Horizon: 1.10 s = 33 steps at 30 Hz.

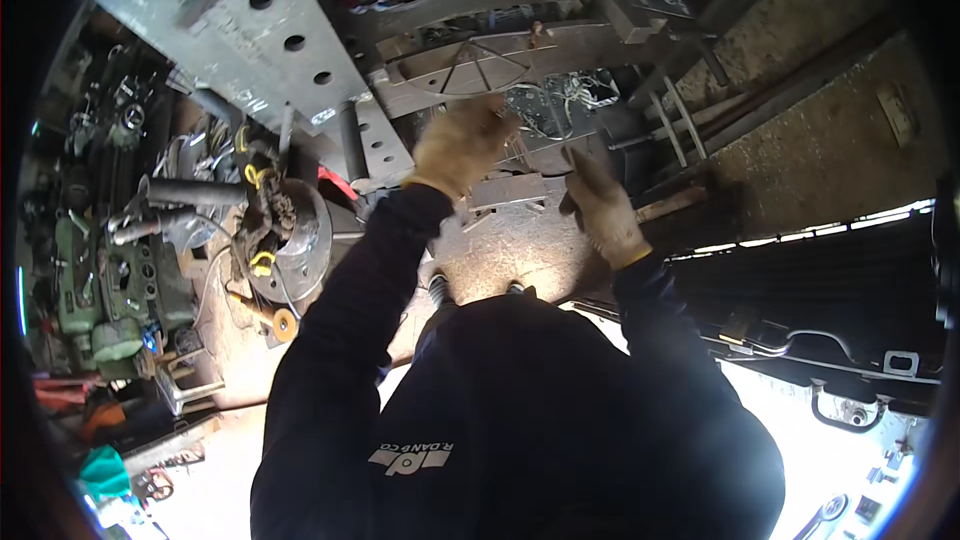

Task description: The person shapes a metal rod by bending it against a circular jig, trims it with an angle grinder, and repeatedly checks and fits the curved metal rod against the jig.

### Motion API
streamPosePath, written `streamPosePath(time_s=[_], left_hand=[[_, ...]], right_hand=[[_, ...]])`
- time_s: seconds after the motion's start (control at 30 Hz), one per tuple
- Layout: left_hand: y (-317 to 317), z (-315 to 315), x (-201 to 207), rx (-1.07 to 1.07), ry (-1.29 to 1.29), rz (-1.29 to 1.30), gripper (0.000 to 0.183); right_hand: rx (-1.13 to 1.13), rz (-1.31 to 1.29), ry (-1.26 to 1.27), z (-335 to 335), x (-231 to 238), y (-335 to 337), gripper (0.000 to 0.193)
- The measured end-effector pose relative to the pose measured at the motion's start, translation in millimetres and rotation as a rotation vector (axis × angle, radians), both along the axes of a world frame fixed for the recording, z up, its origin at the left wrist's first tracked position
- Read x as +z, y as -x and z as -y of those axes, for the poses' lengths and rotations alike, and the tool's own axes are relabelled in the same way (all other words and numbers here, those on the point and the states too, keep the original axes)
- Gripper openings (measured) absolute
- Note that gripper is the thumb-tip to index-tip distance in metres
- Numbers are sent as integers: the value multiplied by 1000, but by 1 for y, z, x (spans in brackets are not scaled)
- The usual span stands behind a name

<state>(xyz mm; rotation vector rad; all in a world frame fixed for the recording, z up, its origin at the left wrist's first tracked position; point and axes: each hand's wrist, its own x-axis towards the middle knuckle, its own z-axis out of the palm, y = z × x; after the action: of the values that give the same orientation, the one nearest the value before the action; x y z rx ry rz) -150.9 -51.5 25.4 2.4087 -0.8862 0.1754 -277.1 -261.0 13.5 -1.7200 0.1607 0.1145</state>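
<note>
Both my hands wear pale work gloves with darkened fingertips. My left hand [465, 145] is raised over the metalwork, its fingers curled together; what they may hold is hidden and blurred. Just beyond it is a thin metal hoop with spokes [470, 68], lying against a curved steel bar [575, 55]. To the right, my right hand [605, 208] hovers with thumb and fingers apart and nothing between them. A small flat steel piece [506, 190] lies low between the two hands, touched by neither.
Large steel plates with holes [290, 35] slant across the far left. A round metal base [305, 245] carries rope and chain beside my left arm. Green machinery [75, 275] stands at the left. Pale cord [590, 90] lies far ahead; a black ribbed panel [800, 275] is at right.
</note>
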Motion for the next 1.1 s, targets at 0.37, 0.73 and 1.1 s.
streamPosePath(time_s=[0.37, 0.73, 1.1], left_hand=[[-158, -75, -7, 320, -193, 35, 56], [-169, -58, -9, 365, -189, -210, 59], [-170, -60, -20, 401, -159, -160, 54]], right_hand=[[-65, -64, 358, 39, 8, -68, 49], [-88, -148, 304, 37, 22, -73, 51], [-77, -254, 42, 33, 18, -67, 54]])
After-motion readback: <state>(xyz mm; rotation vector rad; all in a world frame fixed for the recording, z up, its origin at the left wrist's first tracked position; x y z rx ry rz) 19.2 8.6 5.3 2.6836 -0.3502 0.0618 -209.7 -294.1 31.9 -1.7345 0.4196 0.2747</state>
